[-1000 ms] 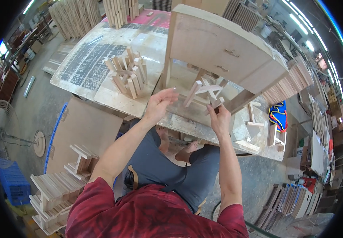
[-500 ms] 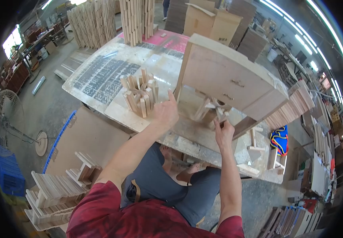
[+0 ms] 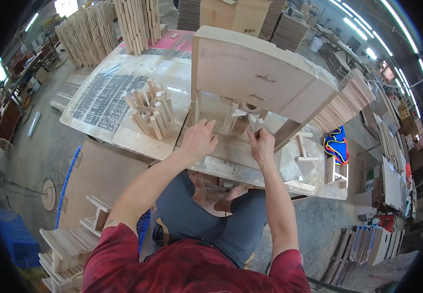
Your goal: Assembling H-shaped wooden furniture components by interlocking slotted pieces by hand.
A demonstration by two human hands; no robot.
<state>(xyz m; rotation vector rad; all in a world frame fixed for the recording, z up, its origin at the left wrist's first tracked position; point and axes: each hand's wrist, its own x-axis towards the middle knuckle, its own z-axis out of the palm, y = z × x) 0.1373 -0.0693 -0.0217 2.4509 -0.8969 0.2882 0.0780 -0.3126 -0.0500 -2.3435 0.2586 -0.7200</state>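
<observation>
My right hand [image 3: 263, 145] is closed in a pinch on a small light wooden piece [image 3: 255, 122] in the gap under a raised wooden panel [image 3: 250, 80]. That panel has two metal fittings on its face and stands upright on the worktable [image 3: 177, 73]. Behind my fingertips more short wooden bars show, partly hidden. My left hand [image 3: 199, 140] hovers near the table's front edge, left of the panel; its fingers are apart and hold nothing. To its left stands a ring-shaped cluster of short wooden blocks [image 3: 150, 110] on a flat board.
Tall bundles of wooden strips [image 3: 135, 24] stand at the table's back. Right of the panel lie thin stacked boards [image 3: 348, 100], loose wooden pieces [image 3: 306, 146] and a blue cloth [image 3: 336, 145]. Wooden frames [image 3: 69, 244] are stacked at lower left, near a standing fan [image 3: 1, 156].
My left hand has drawn back from the block cluster toward the panel's left edge, its pointing finger lowered. My right hand stays on the wooden piece. The whole view has shifted.
</observation>
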